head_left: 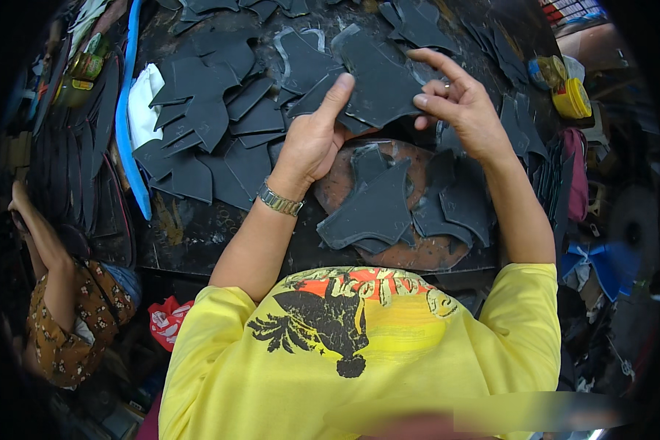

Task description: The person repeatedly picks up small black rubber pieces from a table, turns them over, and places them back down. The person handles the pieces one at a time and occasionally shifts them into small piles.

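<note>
My left hand (312, 143), with a metal watch on its wrist, holds a dark grey, flat cut piece (380, 82) with curved edges. The thumb lies on top and the other fingers go under it. At the piece's right edge is my right hand (455, 103), its index finger stretched out and apart from the thumb. The thumb tip meets or nearly meets the edge. Below both hands, several similar cut pieces (370, 205) lie overlapping on a round reddish-brown board (337, 180). Another piece with a pale edge (301, 59) lies just beyond my left hand.
Overlapping dark pieces (205, 103) cover the left of the black table (191, 242). A blue strip (128, 110) runs along its left side, beside white paper (145, 103). A yellow tub (572, 99) stands at the right. Another person (81, 308) is at the lower left.
</note>
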